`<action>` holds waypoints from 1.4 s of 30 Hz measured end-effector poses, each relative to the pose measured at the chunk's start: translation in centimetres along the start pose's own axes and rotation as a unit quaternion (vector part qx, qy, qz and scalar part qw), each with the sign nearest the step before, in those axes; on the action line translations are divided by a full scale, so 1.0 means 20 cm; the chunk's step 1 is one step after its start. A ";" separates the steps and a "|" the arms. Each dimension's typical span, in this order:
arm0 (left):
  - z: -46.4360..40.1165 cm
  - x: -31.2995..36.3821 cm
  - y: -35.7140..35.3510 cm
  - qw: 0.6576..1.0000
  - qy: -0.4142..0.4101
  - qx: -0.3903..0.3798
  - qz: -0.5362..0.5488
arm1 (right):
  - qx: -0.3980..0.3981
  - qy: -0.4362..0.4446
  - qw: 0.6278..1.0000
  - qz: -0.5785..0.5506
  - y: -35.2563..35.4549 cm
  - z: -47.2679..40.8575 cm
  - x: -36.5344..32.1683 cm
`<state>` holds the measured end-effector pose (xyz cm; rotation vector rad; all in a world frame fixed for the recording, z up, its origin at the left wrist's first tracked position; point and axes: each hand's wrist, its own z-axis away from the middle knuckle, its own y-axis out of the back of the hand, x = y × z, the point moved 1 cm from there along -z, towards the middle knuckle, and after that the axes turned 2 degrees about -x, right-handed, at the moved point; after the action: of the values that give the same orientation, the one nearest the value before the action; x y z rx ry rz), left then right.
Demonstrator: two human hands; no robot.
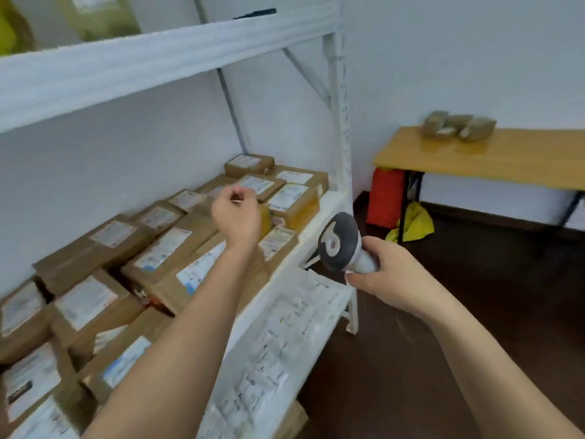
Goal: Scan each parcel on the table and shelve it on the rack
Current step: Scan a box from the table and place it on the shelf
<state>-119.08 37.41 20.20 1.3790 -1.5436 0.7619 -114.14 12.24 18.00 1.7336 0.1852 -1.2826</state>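
- The rack, white metal, fills the left and middle of the view; its lower shelf is packed with brown cardboard parcels lying flat, white labels facing up, touching one another in rows
- On the upper shelf at far left sit blurred yellow-green bags; their contents cannot be made out
- The left hand hovers above the parcels near the right end of the lower shelf, its fingers curled into a loose fist with nothing visibly held; whether it touches a parcel below cannot be told
- A sheet of white printed labels lies along the front ledge of the rack, just beside the left forearm
- The right hand is out in front of the rack's right post, its fingers wrapped round the handle of a grey and white scanner, the head tilted up and left
- At right a wooden counter stands against the wall, well apart from the rack, with three small brown parcels on the counter touching in a cluster near its back edge
- Under the counter's left end stand a red box and a yellow bag
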 end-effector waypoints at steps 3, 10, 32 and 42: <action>0.10 0.05 -0.45 0.996 -0.015 -0.084 0.018 | 0.057 -0.054 0.997 -0.024 0.22 -0.05 0.26; 0.23 -0.07 -1.40 0.969 0.006 -0.246 0.016 | 0.201 -0.151 0.964 -0.090 0.59 -0.30 0.83; 0.07 -0.17 -4.09 0.873 0.158 -0.461 0.001 | 0.383 -0.239 0.881 -0.141 1.97 -1.73 1.98; -0.42 -0.28 -5.14 0.899 0.202 -0.385 -0.054 | 0.342 -0.214 0.896 -0.186 2.74 -2.72 2.47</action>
<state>-17.18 27.89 6.38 0.6516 -1.2160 0.2722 -23.18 3.58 10.55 1.9793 -0.2367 -2.1711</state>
